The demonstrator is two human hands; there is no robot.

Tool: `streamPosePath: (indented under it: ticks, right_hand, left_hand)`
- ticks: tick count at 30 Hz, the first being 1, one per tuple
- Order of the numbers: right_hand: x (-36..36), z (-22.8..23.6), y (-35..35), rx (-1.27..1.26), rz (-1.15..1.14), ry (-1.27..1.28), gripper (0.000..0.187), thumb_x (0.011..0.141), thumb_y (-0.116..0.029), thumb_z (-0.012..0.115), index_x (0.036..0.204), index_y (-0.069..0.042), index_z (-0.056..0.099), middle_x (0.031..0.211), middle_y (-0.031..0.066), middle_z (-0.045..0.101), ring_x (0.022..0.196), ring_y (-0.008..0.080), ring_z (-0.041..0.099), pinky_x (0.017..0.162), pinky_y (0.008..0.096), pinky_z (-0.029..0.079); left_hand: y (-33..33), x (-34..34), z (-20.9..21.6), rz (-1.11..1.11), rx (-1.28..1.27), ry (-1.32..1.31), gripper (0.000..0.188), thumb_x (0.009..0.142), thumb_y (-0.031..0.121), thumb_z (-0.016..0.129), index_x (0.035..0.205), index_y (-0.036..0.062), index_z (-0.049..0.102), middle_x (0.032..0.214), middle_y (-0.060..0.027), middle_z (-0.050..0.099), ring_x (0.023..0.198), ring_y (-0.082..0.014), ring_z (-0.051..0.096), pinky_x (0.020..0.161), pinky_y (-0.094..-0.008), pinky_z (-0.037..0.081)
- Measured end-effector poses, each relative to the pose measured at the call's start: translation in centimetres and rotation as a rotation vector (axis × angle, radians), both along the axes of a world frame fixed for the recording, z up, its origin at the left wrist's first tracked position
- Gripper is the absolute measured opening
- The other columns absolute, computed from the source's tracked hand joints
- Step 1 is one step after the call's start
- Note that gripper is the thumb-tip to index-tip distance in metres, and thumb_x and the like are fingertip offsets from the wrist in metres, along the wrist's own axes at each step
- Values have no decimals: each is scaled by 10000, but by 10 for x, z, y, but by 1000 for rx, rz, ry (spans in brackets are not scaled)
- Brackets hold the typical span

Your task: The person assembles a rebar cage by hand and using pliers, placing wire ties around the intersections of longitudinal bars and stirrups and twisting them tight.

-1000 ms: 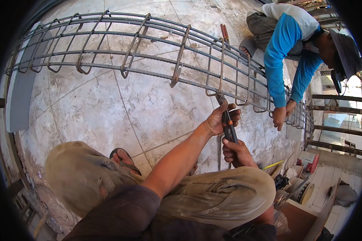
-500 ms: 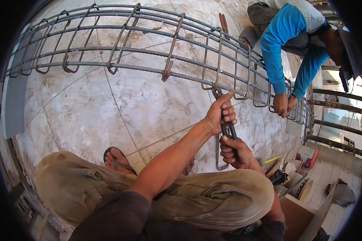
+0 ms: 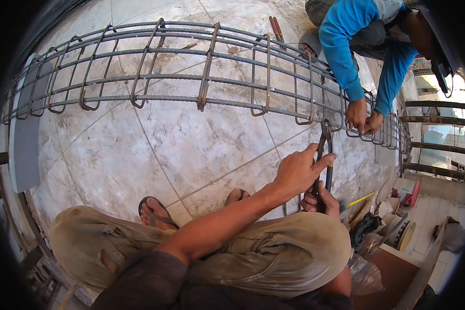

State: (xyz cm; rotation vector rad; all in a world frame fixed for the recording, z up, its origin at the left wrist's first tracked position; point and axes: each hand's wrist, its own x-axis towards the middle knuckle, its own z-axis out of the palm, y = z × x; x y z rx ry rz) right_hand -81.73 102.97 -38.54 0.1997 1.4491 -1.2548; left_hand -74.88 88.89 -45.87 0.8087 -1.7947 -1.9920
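Observation:
A pair of dark-handled pincers [image 3: 327, 135] stands nearly upright in front of my right knee, jaws up at the near lower bar of the rebar cage [image 3: 155, 98]. My right hand [image 3: 321, 200] is closed round the lower handles. Higher up, my left hand [image 3: 300, 168] holds the pincers, its thumb across a handle and its index finger lying along them; its other fingers are partly hidden. Beside my right hand, thin bent metal shows in part. The cage consists of long ribbed bars with bent stirrups. Whether the jaws grip tie wire is too small to tell.
A co-worker in blue sleeves [image 3: 346, 46] bends over the cage's right end, both hands on it. Red-handled pliers [image 3: 277, 28] lie beyond the cage. A grey board [image 3: 25, 150] sits under its left end. Boxes, bags and a yellow strip [image 3: 360, 199] clutter the lower right.
The pincers and both my hands have moved right along the cage, jaws now at a bar farther right. My left hand's grip has loosened, its index finger straighter. The view has shifted slightly.

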Motion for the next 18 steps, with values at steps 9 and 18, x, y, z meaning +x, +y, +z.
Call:
streamPosePath:
  ticks: [9,18]
  right_hand:
    - [-36,-11,38,272,345,1072,369,975,-350,766,1088,-20,648,773,2,547,648,108,472,564,307,406]
    - [-40,-103,140,841,419,1233,578,858,-387,839,1257,-14,651,871,156,734,811,355,708,810,440,544]
  left_hand:
    - [-50,13,90,-5,-259,206,454,1059,352,581,823,-18,698,699,-221,655,702,-413,672,652,-496,493]
    - [-201,29,243,131,-1009,326,349,1055,297,587,983,13,778,894,-184,779,831,-275,767,747,-384,594]
